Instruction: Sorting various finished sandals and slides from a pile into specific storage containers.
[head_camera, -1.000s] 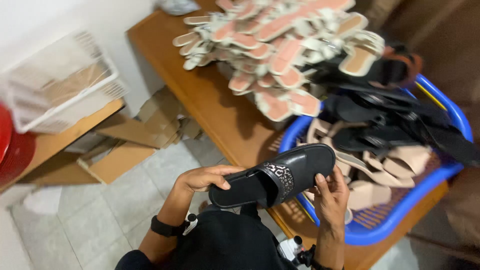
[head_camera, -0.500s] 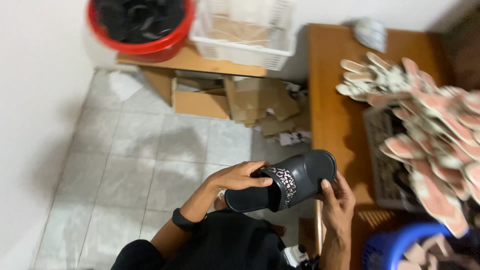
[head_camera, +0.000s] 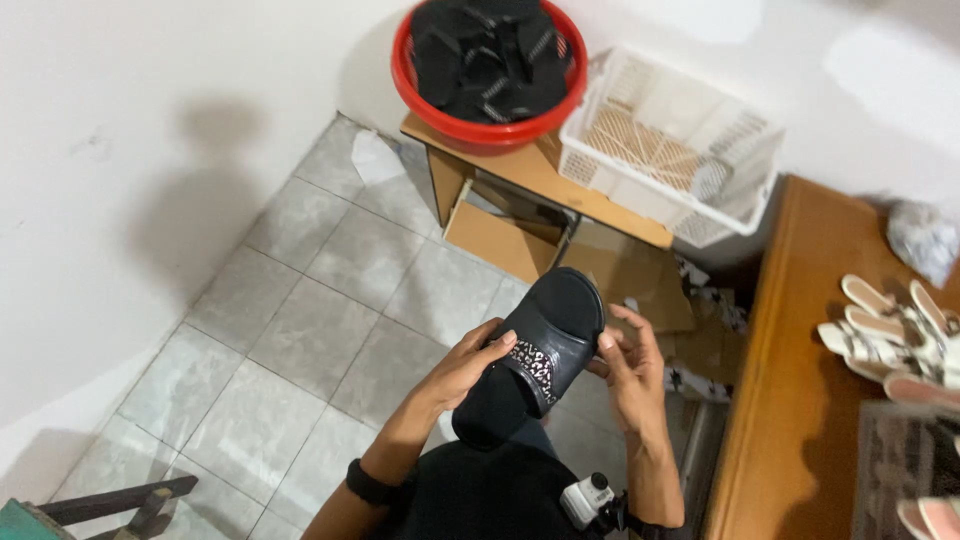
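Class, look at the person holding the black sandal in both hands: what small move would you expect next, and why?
Probably a short carry toward the red tub. The left hand and right hand both grip the black sandal, and the tub ahead on the low shelf already holds similar black sandals.

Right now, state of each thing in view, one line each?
black sandal: held up in both hands, patterned strap across the middle
left hand: gripping the sandal's side
right hand: fingers on the sandal's other edge
red tub: full of black sandals, on a low shelf
white basket: beside the tub, contents unclear
cardboard box: open, under the shelf
pale sandals: loose on the wooden table
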